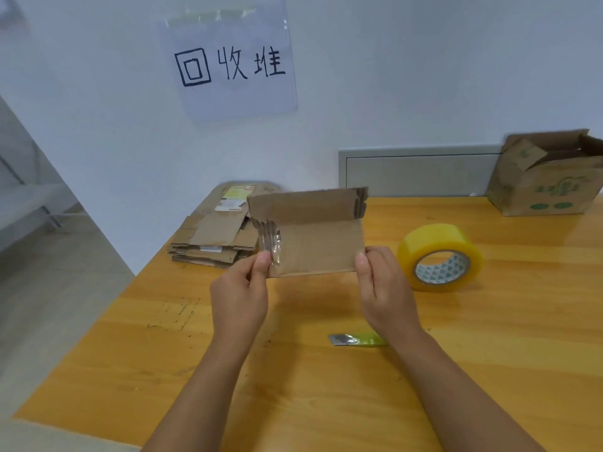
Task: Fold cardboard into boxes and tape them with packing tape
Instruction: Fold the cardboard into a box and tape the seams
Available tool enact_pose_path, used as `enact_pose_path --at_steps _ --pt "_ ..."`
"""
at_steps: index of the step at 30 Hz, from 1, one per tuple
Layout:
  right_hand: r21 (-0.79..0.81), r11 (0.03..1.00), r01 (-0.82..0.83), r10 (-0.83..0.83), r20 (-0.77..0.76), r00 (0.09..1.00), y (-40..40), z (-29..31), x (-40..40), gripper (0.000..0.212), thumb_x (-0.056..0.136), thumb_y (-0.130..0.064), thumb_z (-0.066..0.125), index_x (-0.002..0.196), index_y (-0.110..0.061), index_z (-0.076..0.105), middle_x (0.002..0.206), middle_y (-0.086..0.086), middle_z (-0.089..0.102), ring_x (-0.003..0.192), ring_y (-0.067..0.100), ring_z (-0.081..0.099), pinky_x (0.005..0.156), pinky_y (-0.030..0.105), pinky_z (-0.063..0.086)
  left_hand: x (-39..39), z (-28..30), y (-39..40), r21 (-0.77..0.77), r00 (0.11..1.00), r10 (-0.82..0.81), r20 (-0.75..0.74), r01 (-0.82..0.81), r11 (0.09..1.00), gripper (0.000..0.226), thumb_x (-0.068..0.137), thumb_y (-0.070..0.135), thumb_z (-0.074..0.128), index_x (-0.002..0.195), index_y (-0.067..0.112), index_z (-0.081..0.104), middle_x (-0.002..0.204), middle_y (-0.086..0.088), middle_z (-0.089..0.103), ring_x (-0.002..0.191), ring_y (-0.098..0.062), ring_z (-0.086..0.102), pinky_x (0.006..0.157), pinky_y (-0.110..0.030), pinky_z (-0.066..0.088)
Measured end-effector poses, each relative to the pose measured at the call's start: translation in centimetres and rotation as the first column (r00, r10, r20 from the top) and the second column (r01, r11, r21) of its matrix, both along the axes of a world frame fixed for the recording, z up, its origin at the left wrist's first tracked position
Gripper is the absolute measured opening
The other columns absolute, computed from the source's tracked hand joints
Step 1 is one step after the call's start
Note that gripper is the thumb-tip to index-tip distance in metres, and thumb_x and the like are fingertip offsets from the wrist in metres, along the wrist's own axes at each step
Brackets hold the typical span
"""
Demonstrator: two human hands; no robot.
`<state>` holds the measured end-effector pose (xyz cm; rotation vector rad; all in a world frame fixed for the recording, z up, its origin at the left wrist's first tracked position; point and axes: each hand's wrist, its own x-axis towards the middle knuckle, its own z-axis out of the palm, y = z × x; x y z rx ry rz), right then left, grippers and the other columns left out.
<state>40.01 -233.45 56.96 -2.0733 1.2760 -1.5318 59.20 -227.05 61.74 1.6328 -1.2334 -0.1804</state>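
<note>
A small flattened cardboard piece (313, 236) is held up above the wooden table (489, 321), its top flap bent back and clear tape crinkled on its left edge. My left hand (239, 295) pinches the lower left corner at the taped edge. My right hand (381, 288) pinches the lower right corner. A roll of yellow packing tape (439, 256) lies flat on the table just right of my right hand. A stack of flattened cardboard (215, 236) lies at the table's far left corner, behind the held piece.
A utility knife with a green handle (357, 339) lies on the table under my right wrist. An open cardboard box with green print (548, 177) stands at the far right by the wall. A paper sign (231, 63) hangs on the wall.
</note>
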Motion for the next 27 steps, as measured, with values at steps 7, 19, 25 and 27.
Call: enact_pose_path --at_steps 7,19,25,27 --pt "0.042 0.987 -0.153 0.142 0.198 0.970 0.9 4.3 -1.4 0.027 0.100 -0.032 0.056 0.119 -0.016 0.065 0.125 -0.002 0.062 0.111 -0.001 0.057 0.091 0.016 0.049 -0.5 2.2 -0.5 -0.274 0.998 0.035 0.056 -0.019 0.962 0.012 0.101 0.018 0.056 0.098 0.023 0.066 0.086 0.017 0.062 0.078 -0.001 0.056 0.065 -0.009 0.040" --pt "0.306 0.896 -0.321 0.124 0.522 0.844 2.8 11.1 -12.4 0.023 0.104 -0.020 0.041 0.103 -0.023 0.064 0.106 -0.003 0.070 0.106 0.015 0.064 0.085 0.030 0.051 -7.4 4.8 -2.8 -0.437 0.930 -0.181 0.319 0.314 0.843 0.027 0.091 0.006 0.058 0.117 0.004 0.065 0.124 -0.002 0.064 0.116 -0.009 0.057 0.094 -0.012 0.044" --pt "0.436 0.890 -0.134 -0.009 0.309 0.951 4.1 12.6 -14.1 0.068 0.074 -0.057 0.071 0.125 -0.027 0.038 0.113 -0.024 0.049 0.100 -0.002 0.054 0.067 0.014 0.044 -9.0 5.9 -2.1 -0.197 0.799 -0.593 -0.100 0.569 0.799 0.041 0.092 0.023 0.049 0.133 0.023 0.051 0.129 0.009 0.060 0.118 -0.006 0.060 0.097 -0.031 0.051" --pt "0.425 0.904 -0.045 -0.067 0.244 0.968 3.9 12.4 -14.0 0.074 0.074 -0.051 0.080 0.124 -0.025 0.032 0.115 -0.017 0.047 0.103 0.003 0.051 0.072 0.014 0.041 -9.7 6.8 -1.8 -0.142 0.754 -0.610 -0.243 0.595 0.791 0.053 0.089 0.038 0.049 0.141 0.031 0.044 0.125 0.010 0.059 0.115 -0.006 0.061 0.093 -0.026 0.049"
